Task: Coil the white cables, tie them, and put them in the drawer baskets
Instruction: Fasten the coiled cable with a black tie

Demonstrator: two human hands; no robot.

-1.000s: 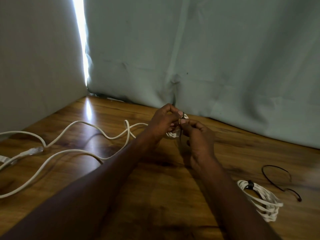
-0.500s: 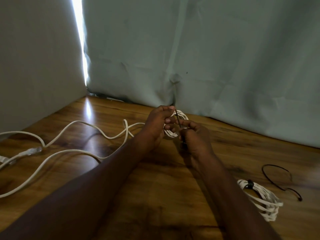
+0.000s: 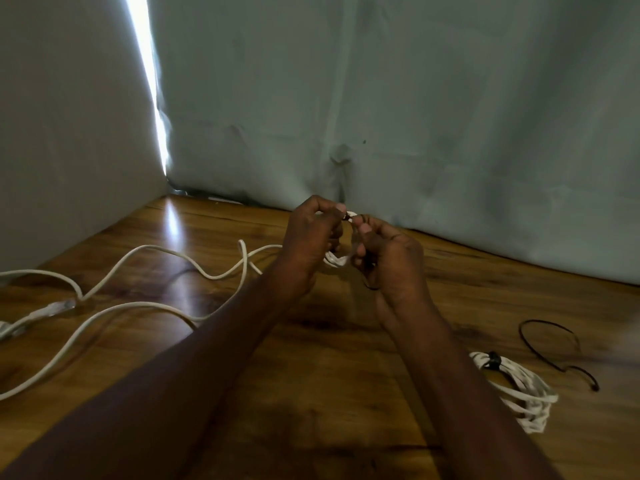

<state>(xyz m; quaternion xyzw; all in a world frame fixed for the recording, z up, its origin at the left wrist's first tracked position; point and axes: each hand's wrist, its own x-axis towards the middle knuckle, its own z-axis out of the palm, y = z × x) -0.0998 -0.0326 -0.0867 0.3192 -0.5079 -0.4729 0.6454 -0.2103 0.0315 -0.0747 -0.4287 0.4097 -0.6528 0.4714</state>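
Above the middle of the wooden table (image 3: 311,393), my left hand (image 3: 310,240) and my right hand (image 3: 388,261) are closed on a small coil of white cable (image 3: 336,259), mostly hidden between them. Fingertips of both hands pinch a thin black tie (image 3: 349,216) at the coil's top. A second white cable coil (image 3: 516,389), bound with a black tie, lies at the right near my right forearm. A long loose white cable (image 3: 138,308) winds across the table's left side toward my left hand.
A loose black tie (image 3: 550,344) lies in a loop at the far right. A connector end (image 3: 57,306) of the loose cable rests at the left. Grey cloth walls (image 3: 415,116) close off the table's back and left.
Both hands have lifted slightly and drawn closer over the coil. The black tie, upright between the fingers half a second ago, is now pinched short at the coil's top.
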